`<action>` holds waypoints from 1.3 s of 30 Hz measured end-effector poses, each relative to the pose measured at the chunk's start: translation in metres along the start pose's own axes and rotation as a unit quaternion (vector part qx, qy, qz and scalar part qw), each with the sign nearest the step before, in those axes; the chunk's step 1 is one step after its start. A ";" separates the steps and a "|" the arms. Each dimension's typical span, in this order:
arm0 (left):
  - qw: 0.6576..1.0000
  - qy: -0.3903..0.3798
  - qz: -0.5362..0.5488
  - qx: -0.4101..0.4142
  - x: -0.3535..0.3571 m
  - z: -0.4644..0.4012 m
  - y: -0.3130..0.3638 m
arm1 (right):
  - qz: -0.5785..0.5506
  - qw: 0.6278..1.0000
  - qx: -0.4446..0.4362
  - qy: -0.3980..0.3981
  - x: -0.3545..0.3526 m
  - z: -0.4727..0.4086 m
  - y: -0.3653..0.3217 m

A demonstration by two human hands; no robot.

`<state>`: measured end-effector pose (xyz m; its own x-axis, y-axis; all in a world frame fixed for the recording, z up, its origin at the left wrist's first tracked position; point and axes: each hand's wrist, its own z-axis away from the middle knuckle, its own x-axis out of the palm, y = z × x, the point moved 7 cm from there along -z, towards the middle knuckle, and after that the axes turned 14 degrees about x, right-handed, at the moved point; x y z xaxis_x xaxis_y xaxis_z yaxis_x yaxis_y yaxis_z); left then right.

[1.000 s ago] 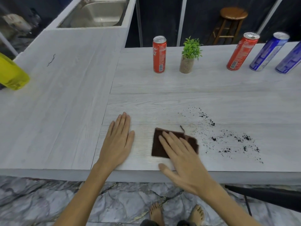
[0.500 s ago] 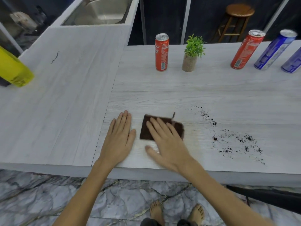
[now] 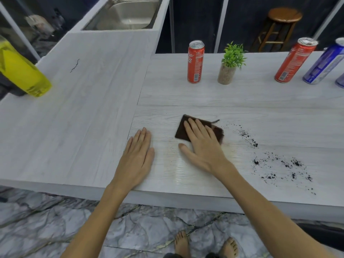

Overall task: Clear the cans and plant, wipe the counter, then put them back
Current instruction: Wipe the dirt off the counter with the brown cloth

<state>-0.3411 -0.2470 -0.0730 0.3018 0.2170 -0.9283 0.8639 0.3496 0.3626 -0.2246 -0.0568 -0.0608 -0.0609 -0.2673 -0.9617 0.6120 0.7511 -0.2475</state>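
Observation:
My right hand [image 3: 202,146] lies flat, fingers spread, pressing a dark brown cloth [image 3: 183,130] onto the white wood-grain counter [image 3: 242,101]. My left hand [image 3: 138,155] rests flat on the counter just left of it, holding nothing. Dark crumbs [image 3: 279,164] are scattered to the right of the cloth. Along the far edge stand a red can [image 3: 194,62], a small green plant in a beige pot [image 3: 229,66], a second red can [image 3: 296,61] and a blue can [image 3: 324,65], with another can cut off at the right edge.
A yellow bottle [image 3: 20,71] lies on the counter's left wing. A steel sink [image 3: 128,13] sits at the far left end. A wooden stool [image 3: 279,25] stands behind the counter. Marble floor and my bare feet show below the front edge.
My right hand slid the cloth left, then away from the front edge, toward the middle of the counter. A damp sheen shows where it passed. My left hand stayed put.

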 end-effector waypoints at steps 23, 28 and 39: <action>0.998 -0.003 -0.058 0.011 0.004 0.006 -0.013 | 0.002 0.993 -0.116 -0.012 0.029 0.075 -0.056; 0.999 -0.001 -0.049 0.011 0.003 0.007 -0.012 | 0.000 0.992 -0.124 -0.016 0.022 0.111 0.009; 0.998 -0.001 -0.061 0.008 0.003 0.006 -0.011 | 0.015 0.999 -0.039 0.002 0.018 0.029 -0.045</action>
<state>-0.3467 -0.2559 -0.0805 0.1959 0.1714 -0.9655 0.9006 0.3581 0.2463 -0.2303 -0.1133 -0.0636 -0.0469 -0.2421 -0.9691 0.5500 0.8036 -0.2274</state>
